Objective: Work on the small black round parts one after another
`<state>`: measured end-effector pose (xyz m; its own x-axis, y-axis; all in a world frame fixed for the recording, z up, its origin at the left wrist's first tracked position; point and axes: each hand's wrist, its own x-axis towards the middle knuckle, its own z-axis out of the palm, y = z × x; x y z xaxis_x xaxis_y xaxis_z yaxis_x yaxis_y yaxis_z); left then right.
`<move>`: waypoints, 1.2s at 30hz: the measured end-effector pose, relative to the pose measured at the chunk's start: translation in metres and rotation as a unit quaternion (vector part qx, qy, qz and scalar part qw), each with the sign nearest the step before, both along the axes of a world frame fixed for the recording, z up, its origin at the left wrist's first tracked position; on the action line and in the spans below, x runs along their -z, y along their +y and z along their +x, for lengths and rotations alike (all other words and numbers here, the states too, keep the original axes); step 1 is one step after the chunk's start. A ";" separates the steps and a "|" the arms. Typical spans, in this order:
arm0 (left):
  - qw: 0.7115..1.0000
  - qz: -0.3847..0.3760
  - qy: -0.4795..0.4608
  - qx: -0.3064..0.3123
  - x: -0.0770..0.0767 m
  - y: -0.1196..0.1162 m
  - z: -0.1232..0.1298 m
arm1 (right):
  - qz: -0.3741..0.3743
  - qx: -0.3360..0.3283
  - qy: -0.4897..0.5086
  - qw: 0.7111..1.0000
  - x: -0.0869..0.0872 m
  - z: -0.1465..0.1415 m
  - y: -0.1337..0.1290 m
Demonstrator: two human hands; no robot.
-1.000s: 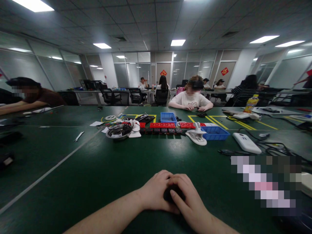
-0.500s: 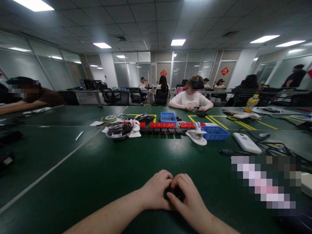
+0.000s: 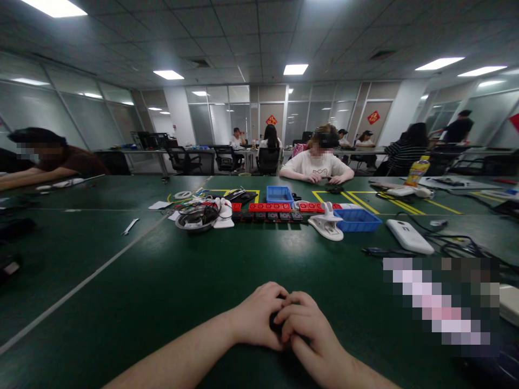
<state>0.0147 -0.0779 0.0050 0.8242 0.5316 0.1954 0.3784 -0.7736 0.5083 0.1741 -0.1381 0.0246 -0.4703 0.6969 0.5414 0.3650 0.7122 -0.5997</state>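
Low over the near part of the green table (image 3: 194, 286), both hands meet around a small dark object (image 3: 274, 323). Its kind I cannot make out, since fingers cover most of it; the visible bit looks black and rounded. My left hand (image 3: 255, 316) is curled around its left side. Across its right side lie the bent fingers of my right hand (image 3: 310, 327), with the thumb tucked below them. The fingertips of the two hands touch.
Farther back stand a metal bowl of cables (image 3: 197, 219), red-and-black power strips (image 3: 271, 210), a white clip stand (image 3: 327, 224) and a blue tray (image 3: 359, 220). A wrench (image 3: 130, 226) lies left, a white power bank (image 3: 409, 236) right. Across the table sits a person (image 3: 318, 162).
My right hand's fingers have shifted and now cover more of the dark object; its thumb has moved down. My left hand stays nearly in place.
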 end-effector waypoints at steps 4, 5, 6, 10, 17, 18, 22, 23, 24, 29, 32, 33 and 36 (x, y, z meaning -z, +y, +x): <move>1.000 -0.009 -0.010 -0.027 -0.004 -0.002 0.000 | 0.003 0.024 0.022 0.999 0.004 0.002 0.000; 0.999 -0.013 -0.019 -0.037 -0.005 -0.003 0.000 | -0.003 0.043 0.028 0.999 0.006 0.002 0.001; 0.998 -0.016 -0.027 -0.047 -0.006 -0.003 0.000 | -0.010 0.066 0.034 0.997 0.008 0.002 0.002; 0.996 -0.012 -0.023 -0.082 -0.005 -0.006 0.003 | -0.037 0.135 0.026 0.990 0.015 0.002 0.006; 0.996 0.006 0.021 -0.087 -0.005 -0.007 0.005 | -0.064 0.156 -0.043 0.985 0.015 -0.002 0.008; 0.996 0.008 0.020 -0.084 -0.004 -0.006 0.005 | -0.066 0.158 -0.049 0.984 0.014 -0.002 0.008; 0.997 0.015 0.010 -0.072 -0.004 -0.004 0.004 | -0.070 0.154 -0.053 0.984 0.013 -0.002 0.009; 0.997 0.015 0.008 -0.071 -0.004 -0.004 0.004 | -0.070 0.149 -0.050 0.985 0.012 -0.002 0.009; 0.997 0.015 0.005 -0.070 -0.004 -0.003 0.004 | -0.069 0.144 -0.046 0.986 0.012 -0.002 0.009; 0.999 0.001 0.003 -0.054 -0.003 -0.001 0.002 | -0.062 0.098 -0.009 0.993 0.008 -0.002 0.006; 0.999 -0.008 0.009 -0.031 -0.003 0.000 0.001 | -0.050 0.053 0.003 0.997 0.005 -0.002 0.004; 1.000 -0.009 0.012 -0.025 -0.003 0.001 0.001 | -0.045 0.039 0.004 0.998 0.004 -0.002 0.004; 1.000 -0.012 0.018 -0.017 -0.005 0.001 0.000 | -0.026 0.020 0.006 0.999 0.002 -0.001 0.002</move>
